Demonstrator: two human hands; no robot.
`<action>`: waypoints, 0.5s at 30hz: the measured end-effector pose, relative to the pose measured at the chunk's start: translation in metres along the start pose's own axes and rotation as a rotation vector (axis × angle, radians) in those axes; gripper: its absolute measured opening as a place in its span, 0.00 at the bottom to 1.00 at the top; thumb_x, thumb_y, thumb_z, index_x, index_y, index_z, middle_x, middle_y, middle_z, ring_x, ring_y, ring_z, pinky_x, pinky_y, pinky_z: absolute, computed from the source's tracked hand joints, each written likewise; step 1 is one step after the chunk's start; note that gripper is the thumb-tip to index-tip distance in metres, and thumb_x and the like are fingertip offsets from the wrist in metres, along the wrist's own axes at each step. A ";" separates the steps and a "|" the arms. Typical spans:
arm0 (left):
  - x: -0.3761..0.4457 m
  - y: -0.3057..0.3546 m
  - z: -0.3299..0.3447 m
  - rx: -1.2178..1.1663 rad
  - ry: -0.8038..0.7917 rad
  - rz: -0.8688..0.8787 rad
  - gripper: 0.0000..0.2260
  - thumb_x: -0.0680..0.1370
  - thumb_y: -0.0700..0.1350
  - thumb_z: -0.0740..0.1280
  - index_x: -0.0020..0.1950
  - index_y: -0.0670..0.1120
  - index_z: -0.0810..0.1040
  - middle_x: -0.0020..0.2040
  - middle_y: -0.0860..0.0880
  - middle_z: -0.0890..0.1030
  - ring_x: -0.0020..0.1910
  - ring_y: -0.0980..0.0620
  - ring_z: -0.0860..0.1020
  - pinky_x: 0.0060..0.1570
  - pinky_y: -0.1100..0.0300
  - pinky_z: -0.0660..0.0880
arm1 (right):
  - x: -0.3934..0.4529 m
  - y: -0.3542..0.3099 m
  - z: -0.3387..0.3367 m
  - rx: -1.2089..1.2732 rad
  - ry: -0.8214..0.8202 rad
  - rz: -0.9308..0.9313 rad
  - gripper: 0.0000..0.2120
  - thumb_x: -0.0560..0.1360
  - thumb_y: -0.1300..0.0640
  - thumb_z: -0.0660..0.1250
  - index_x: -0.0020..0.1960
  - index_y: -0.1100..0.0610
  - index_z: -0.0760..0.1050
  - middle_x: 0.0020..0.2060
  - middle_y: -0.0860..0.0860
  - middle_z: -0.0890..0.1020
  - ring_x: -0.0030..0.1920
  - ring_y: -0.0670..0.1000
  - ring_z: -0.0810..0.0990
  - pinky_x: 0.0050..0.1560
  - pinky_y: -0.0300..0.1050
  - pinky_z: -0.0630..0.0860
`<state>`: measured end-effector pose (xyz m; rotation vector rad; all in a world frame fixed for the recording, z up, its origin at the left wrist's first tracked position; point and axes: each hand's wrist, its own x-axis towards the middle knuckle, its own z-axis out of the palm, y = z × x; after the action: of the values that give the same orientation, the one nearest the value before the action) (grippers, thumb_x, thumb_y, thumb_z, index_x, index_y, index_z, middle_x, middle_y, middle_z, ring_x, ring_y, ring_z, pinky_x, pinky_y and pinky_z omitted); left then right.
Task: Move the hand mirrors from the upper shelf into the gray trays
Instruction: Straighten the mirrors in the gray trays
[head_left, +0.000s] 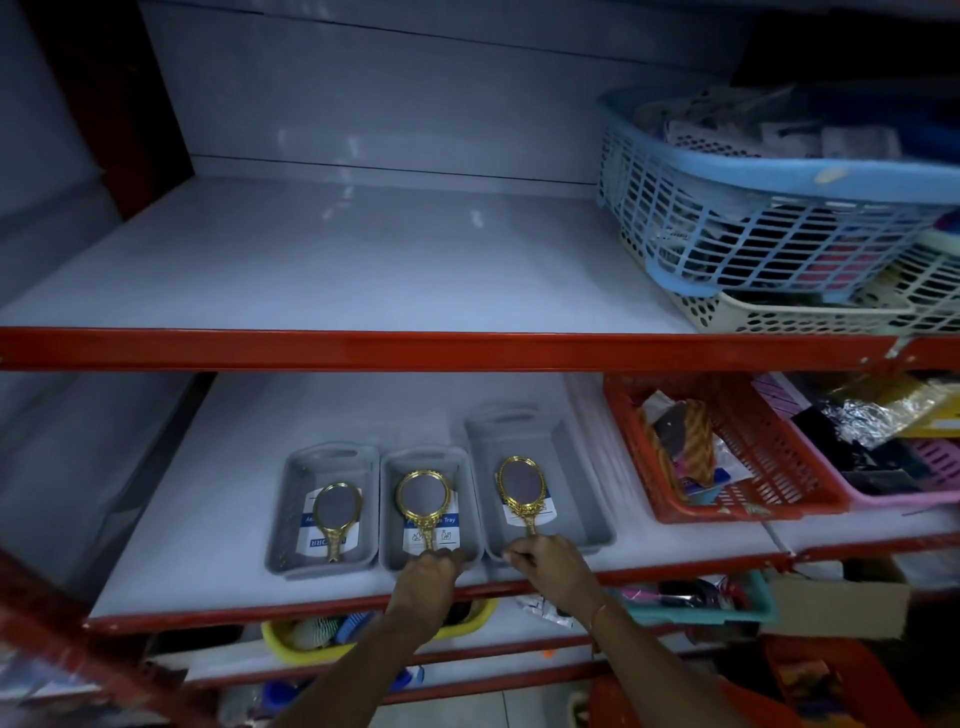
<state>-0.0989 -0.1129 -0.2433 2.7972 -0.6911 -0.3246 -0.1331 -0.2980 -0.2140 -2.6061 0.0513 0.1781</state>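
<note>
Three gray trays side by side on the lower shelf (208, 519), each with one gold-framed hand mirror lying flat inside, glass up, handle toward the shelf's front edge. Left tray (291, 499) with the left mirror (336, 512) on a white-and-blue label; middle tray (390, 519) with the middle mirror (424, 500); right tray (576, 483), set a little farther back, with the right mirror (519, 488).

Left hand (434, 571) at the front rim of the middle tray, fingers curled over the tip of the middle mirror's handle; whether gripping or just touching, cannot tell. Right hand (545, 564) at the front rim of the right tray, fingers bent around the end of the right mirror's handle, which disappears under the knuckles. Thin bracelet on the right wrist.

Upper shelf (337, 260) bare white across its left and middle part. At its right end, a blue basket (727, 218) full of small goods, stacked on a cream basket (779, 314). On the lower shelf, right of the trays, a red basket (769, 467) with mixed items, then a pink basket (909, 493) beside it. Below, a yellow basket (291, 644) and a teal basket (727, 608) on the next shelf down.
</note>
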 end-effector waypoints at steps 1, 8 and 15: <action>-0.004 0.000 0.001 -0.018 -0.001 0.006 0.24 0.78 0.34 0.60 0.72 0.51 0.67 0.62 0.44 0.79 0.60 0.47 0.77 0.60 0.56 0.75 | -0.004 0.000 0.002 -0.004 -0.003 0.005 0.12 0.78 0.55 0.61 0.54 0.57 0.82 0.48 0.55 0.86 0.47 0.52 0.82 0.44 0.32 0.65; -0.019 0.004 0.005 0.028 -0.021 0.047 0.23 0.78 0.34 0.58 0.72 0.49 0.67 0.62 0.43 0.79 0.60 0.46 0.77 0.60 0.56 0.75 | -0.020 -0.003 0.008 -0.060 0.000 0.020 0.13 0.78 0.53 0.60 0.46 0.58 0.82 0.41 0.58 0.85 0.37 0.52 0.77 0.41 0.37 0.65; -0.026 -0.010 -0.001 0.020 0.113 0.124 0.20 0.79 0.38 0.57 0.71 0.48 0.69 0.67 0.48 0.74 0.67 0.48 0.71 0.70 0.52 0.64 | -0.022 -0.019 0.012 -0.111 0.065 0.023 0.13 0.77 0.53 0.59 0.51 0.57 0.80 0.47 0.55 0.84 0.49 0.54 0.81 0.44 0.39 0.71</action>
<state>-0.1173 -0.0914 -0.2416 2.7508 -0.8399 -0.1364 -0.1550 -0.2757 -0.2119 -2.7226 0.0973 0.1066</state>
